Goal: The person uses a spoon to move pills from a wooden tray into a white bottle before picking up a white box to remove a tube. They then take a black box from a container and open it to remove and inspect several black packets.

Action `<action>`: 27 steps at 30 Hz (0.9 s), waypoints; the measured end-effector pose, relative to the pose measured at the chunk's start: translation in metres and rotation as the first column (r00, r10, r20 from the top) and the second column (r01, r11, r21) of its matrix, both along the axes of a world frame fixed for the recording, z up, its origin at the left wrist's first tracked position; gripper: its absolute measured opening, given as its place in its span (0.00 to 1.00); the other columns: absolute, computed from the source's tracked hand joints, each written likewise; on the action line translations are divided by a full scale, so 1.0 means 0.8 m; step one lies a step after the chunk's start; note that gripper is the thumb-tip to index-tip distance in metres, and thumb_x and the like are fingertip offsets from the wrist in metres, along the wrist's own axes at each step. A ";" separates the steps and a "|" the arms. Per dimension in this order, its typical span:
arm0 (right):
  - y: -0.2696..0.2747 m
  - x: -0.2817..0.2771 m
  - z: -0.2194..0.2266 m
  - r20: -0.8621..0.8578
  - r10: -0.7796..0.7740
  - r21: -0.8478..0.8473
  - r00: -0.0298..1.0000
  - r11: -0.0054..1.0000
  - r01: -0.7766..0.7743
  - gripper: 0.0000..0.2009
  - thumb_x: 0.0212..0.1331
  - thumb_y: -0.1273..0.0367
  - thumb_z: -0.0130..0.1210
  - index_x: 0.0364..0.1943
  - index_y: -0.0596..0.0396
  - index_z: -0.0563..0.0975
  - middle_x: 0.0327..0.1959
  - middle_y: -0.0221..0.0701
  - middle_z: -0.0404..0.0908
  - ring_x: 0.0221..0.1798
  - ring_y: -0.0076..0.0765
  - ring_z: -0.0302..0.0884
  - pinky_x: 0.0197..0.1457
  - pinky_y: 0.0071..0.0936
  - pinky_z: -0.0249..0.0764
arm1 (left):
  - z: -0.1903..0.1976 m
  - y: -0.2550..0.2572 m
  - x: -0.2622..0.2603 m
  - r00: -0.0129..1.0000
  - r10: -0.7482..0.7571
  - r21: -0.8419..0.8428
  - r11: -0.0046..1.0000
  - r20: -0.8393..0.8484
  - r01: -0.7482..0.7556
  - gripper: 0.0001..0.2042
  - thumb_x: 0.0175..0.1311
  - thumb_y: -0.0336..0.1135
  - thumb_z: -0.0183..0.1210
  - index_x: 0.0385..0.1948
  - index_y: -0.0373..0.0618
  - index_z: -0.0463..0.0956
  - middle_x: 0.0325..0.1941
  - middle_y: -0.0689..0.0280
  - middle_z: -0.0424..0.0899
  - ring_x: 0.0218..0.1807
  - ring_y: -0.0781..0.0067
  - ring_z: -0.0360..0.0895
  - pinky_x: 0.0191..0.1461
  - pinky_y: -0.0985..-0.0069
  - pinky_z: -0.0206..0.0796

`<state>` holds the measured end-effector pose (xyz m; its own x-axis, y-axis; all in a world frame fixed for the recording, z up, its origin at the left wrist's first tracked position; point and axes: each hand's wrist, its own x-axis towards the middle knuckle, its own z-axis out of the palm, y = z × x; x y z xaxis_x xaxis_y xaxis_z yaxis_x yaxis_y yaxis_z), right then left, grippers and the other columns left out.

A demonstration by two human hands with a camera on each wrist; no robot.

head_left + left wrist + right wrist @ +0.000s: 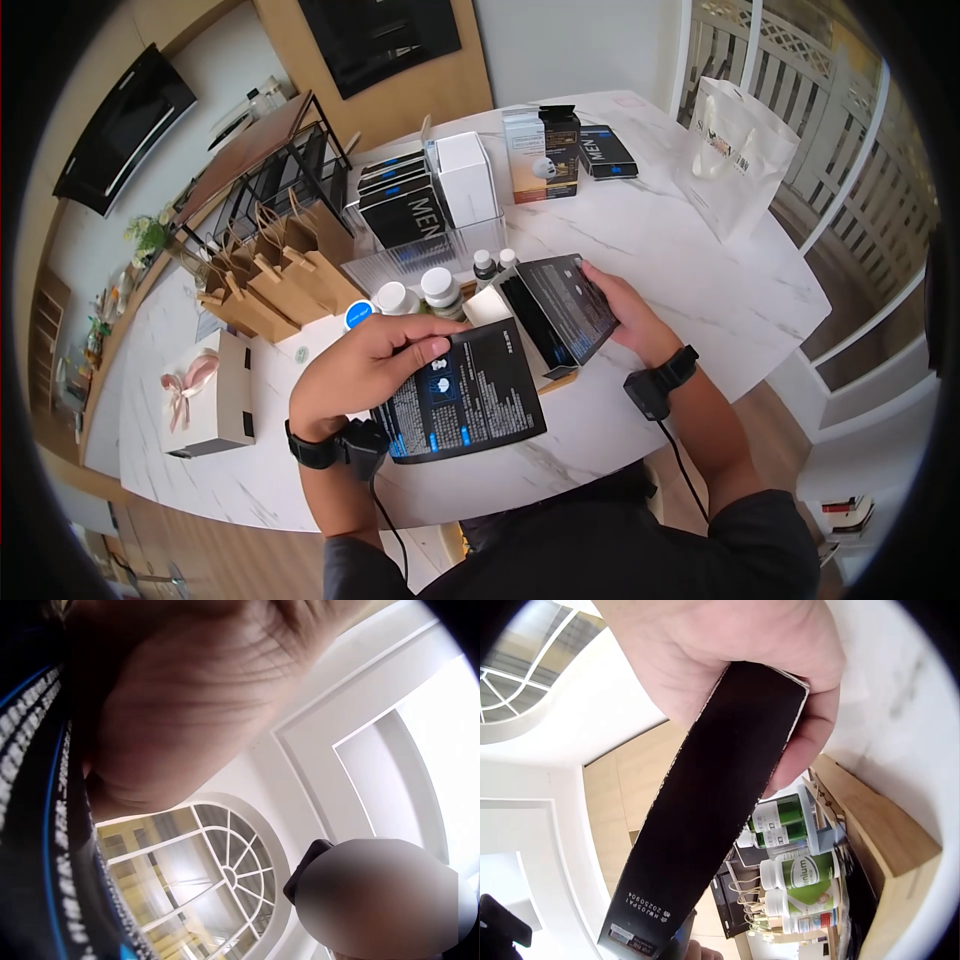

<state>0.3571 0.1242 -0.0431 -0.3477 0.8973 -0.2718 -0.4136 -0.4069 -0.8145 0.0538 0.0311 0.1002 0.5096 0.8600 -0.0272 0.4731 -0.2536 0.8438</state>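
My left hand (375, 362) grips a black printed box (470, 400) by its upper edge, thumb on the front face and fingers behind. White text and blue icons cover that face, which shows close up at the side of the left wrist view. Another black box (578, 305) is in my right hand (630, 315), tilted, with fine print towards me. The right wrist view shows its plain narrow side, with a small printed code and a sticker at the far end; my fingers wrap around the near end. Between the two boxes stands a wooden organizer (889, 862), partly hidden.
Behind the hands stand white-capped bottles (438, 287) and a clear holder (440, 245) with black MEN boxes. Brown paper bags (290, 290) and a ribboned gift box (205, 400) are on the left. A tall printed box (540, 155) and a translucent bag (738, 160) stand towards the back right.
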 end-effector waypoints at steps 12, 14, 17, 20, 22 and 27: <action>-0.003 -0.002 0.000 0.065 0.013 0.068 0.998 0.998 -0.017 0.18 0.70 0.56 0.50 0.48 0.59 0.77 0.41 0.28 0.82 0.40 0.19 0.81 0.44 0.20 0.77 | -0.009 0.005 0.014 0.942 0.322 0.070 0.942 0.091 -0.328 0.12 0.71 0.31 0.53 0.51 0.37 0.78 0.36 0.70 0.83 0.37 0.86 0.74 0.45 0.84 0.67; -0.004 -0.002 0.001 0.076 0.002 0.066 0.997 0.998 -0.008 0.18 0.70 0.56 0.50 0.48 0.59 0.77 0.41 0.28 0.83 0.39 0.19 0.81 0.44 0.20 0.77 | -0.003 -0.001 0.020 0.921 0.388 0.133 0.915 -0.036 -0.380 0.11 0.69 0.29 0.54 0.49 0.37 0.79 0.32 0.68 0.84 0.35 0.85 0.74 0.43 0.82 0.68; -0.002 -0.002 0.000 0.089 -0.025 0.067 0.996 0.998 0.019 0.18 0.70 0.56 0.50 0.47 0.58 0.77 0.39 0.27 0.83 0.38 0.18 0.81 0.42 0.20 0.77 | 0.002 -0.008 0.026 0.917 0.376 0.225 0.913 -0.137 -0.340 0.11 0.67 0.29 0.55 0.47 0.37 0.79 0.30 0.65 0.84 0.33 0.84 0.75 0.41 0.81 0.68; -0.002 -0.002 0.000 0.087 -0.041 0.078 0.995 0.996 0.034 0.18 0.70 0.56 0.50 0.46 0.58 0.77 0.38 0.27 0.83 0.37 0.19 0.81 0.41 0.20 0.78 | -0.001 -0.012 0.030 0.919 0.369 0.309 0.898 -0.137 -0.314 0.11 0.67 0.29 0.56 0.47 0.37 0.80 0.30 0.64 0.84 0.32 0.82 0.76 0.40 0.81 0.68; -0.002 -0.002 0.000 0.082 -0.042 0.088 0.996 0.995 0.035 0.18 0.70 0.56 0.50 0.46 0.58 0.77 0.38 0.27 0.83 0.37 0.18 0.81 0.41 0.20 0.78 | -0.003 -0.011 0.033 0.917 0.387 0.341 0.878 -0.094 -0.335 0.10 0.65 0.29 0.57 0.45 0.37 0.80 0.28 0.59 0.83 0.28 0.74 0.76 0.37 0.78 0.68; -0.003 -0.003 0.001 0.058 -0.048 0.078 0.997 0.996 0.044 0.18 0.70 0.56 0.49 0.47 0.58 0.77 0.39 0.27 0.83 0.38 0.19 0.81 0.42 0.20 0.78 | -0.006 -0.005 0.035 0.931 0.366 0.281 0.893 0.005 -0.353 0.10 0.64 0.29 0.59 0.45 0.38 0.80 0.27 0.57 0.83 0.25 0.72 0.76 0.34 0.77 0.68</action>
